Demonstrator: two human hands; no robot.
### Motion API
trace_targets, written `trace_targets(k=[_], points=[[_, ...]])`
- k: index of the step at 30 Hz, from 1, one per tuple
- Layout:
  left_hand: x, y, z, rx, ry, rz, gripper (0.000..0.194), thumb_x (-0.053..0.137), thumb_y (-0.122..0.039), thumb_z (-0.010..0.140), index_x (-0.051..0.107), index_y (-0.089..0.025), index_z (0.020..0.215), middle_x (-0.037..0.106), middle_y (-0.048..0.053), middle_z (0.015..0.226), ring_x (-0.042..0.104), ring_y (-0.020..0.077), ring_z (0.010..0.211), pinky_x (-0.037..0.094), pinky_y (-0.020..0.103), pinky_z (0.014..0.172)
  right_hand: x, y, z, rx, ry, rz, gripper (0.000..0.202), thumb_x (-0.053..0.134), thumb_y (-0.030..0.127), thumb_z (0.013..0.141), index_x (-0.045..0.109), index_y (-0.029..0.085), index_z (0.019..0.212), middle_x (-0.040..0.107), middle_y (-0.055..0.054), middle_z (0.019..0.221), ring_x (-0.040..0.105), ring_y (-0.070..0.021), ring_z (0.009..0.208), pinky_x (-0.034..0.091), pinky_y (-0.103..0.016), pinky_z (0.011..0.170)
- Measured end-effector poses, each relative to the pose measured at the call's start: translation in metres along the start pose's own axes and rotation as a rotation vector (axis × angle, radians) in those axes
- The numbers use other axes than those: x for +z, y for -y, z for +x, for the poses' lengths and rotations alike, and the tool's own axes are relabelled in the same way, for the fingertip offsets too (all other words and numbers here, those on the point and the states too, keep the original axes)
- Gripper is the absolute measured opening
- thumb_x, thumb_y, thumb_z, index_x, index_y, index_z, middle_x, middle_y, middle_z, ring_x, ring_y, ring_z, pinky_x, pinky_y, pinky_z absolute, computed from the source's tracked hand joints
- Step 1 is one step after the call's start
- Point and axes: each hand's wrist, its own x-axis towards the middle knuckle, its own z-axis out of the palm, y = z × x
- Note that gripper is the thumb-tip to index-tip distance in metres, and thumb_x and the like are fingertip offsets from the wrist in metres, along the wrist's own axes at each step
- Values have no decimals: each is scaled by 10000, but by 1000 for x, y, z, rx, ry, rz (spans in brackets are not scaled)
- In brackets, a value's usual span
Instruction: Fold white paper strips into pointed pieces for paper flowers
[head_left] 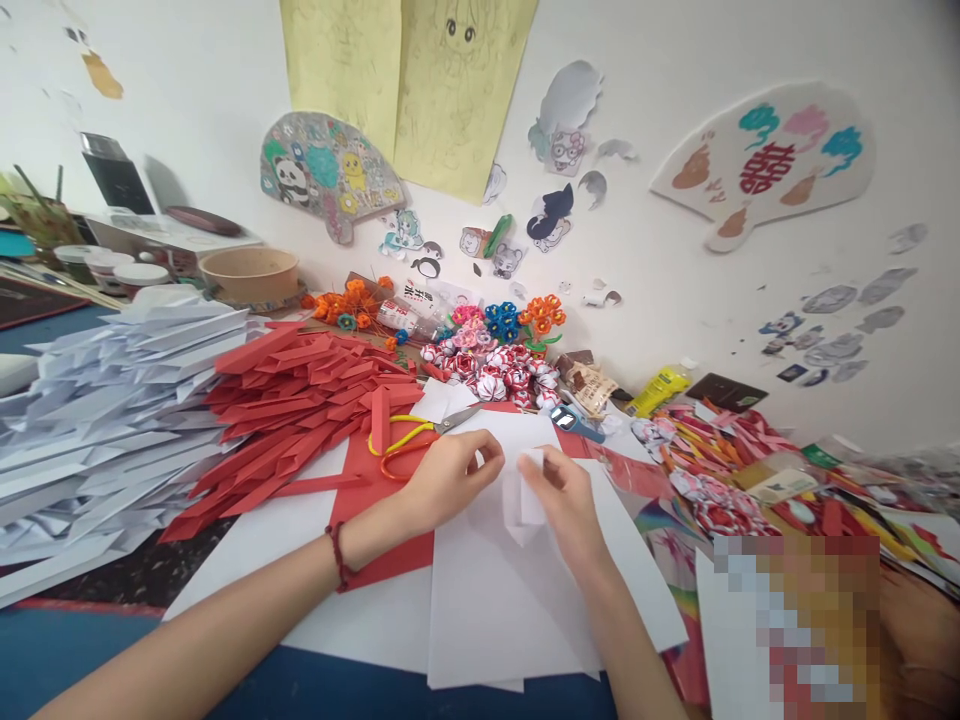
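My right hand (566, 490) pinches a small folded piece of white paper (523, 510) between thumb and fingers, its pointed end hanging down. Just left of it, my left hand (454, 475) has thumb and forefinger curled together, apart from the folded piece; whether anything is between the tips I cannot make out. Both hands are above a stack of white sheets (502, 610). A red sheet (401, 560) shows under my left wrist. Scissors (409, 440) with yellow and orange handles lie partly open behind my left hand.
Left lie big heaps of folded white strips (127, 390) and folded red strips (300, 400). Red-and-white paper balls (502, 375) and small craft flowers (502, 322) stand at the back, near a blue watch (576, 422). Colourful paper strips (720, 440) fill the right. A wall closes the back.
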Motion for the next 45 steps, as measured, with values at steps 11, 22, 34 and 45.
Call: trace_targets(k=[11,22,34,45], points=[[-4,1,2,6,-49,-39,110,537,-196,830,613,-160,759,611,-18,691,486,87,592,351,201,560,6,2,-1,20,169,-44,329,557,473,860,570,166,740,441,23,651,387,-108,594,285,-236,515],[-14,0,5,-153,-317,-278,109,470,-238,871,471,-174,784,559,-35,608,510,82,501,373,185,490,0,-5,2,372,434,251,365,687,457,767,626,163,974,586,-12,766,485,-80,480,285,-212,412],[-4,0,0,-93,-167,-315,36,472,-173,832,470,-177,795,629,-12,658,584,95,533,436,190,511,8,-5,2,282,299,244,360,688,464,771,651,138,919,594,-18,700,501,-95,501,367,-237,466],[1,0,-3,-81,-75,-249,35,511,-167,798,527,-170,767,619,-2,677,577,102,584,437,193,529,9,-6,1,161,285,239,310,718,429,749,642,175,909,585,-7,709,497,-108,526,383,-243,465]])
